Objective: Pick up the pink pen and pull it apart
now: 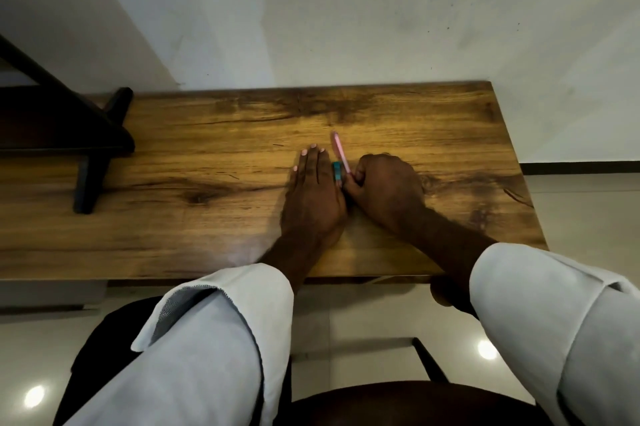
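Wooden table (242, 155) with a strong grain runs along a pale wall (346, 10), its far edge against the wall and its near edge just ahead of the person's sleeves (207, 339). Both hands rest on it a little right of centre.

Left hand (313, 193) lies flat, palm down, fingers straight and together, pointing to 12 o'clock. Its pale nails (313, 147) show at the fingertips. It grips nothing; it presses on the wood.

Right hand (384, 186) sits just beside it at 3 o'clock, touching or nearly touching it at the thumb side. Its fingers are curled round the lower end of a pink pen (341, 157), which it pinches. The pen rises out of the fist and slants toward 11 o'clock, its tip over the table beyond the left hand's fingertips. It is blurred, so its tip cannot be read.

Between the two hands, against the left index finger, is a small teal piece (336, 172). It is too small and too hidden to tell what it is, or which hand touches it.

At 9 o'clock from the hands, well apart, a dark stand (86, 183) sets a black leg on the table. Below the near edge are a glossy floor (346, 314) with light spots and a dark chair (398, 401).
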